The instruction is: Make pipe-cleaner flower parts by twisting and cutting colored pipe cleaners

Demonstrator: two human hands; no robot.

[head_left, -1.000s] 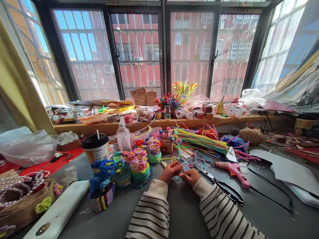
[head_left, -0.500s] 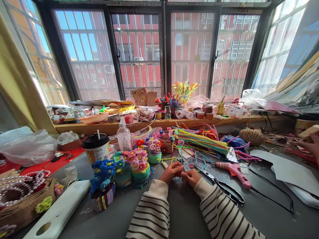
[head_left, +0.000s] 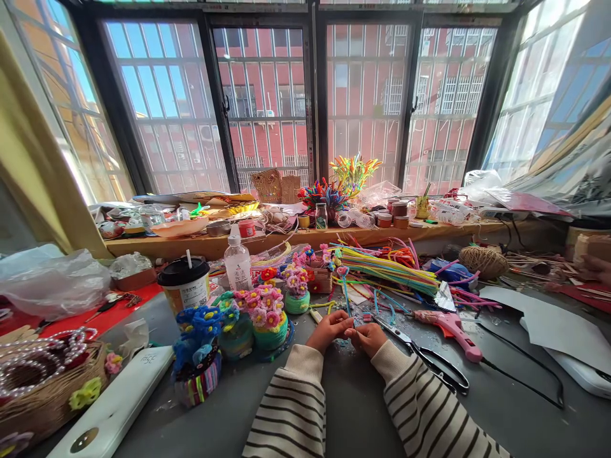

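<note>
Between my two hands a small pipe-cleaner flower [head_left: 342,272] stands up on a blue stem, its pink head pointing away from me. My left hand [head_left: 331,331] pinches the lower part of the stem. Right beside it, my right hand [head_left: 367,338] is closed with its fingertips at the stem's bottom end, which the fingers partly hide. Just right of my hands lie black-handled scissors [head_left: 436,367] and a pink glue gun [head_left: 451,331]. Pots of fuzzy flowers [head_left: 260,312] stand to the left.
A bundle of pipe cleaners [head_left: 391,267] lies behind my hands. A lidded cup [head_left: 185,286], a bottle [head_left: 237,261] and a white device [head_left: 114,401] stand or lie left. The glue gun's cable loops right, near white paper [head_left: 563,324]. Another person's hand [head_left: 599,270] shows at the far right.
The flower head has tilted slightly left, and my right hand's fingers have shifted a little at the stem's bottom. At the far right, the other person's hand has moved.
</note>
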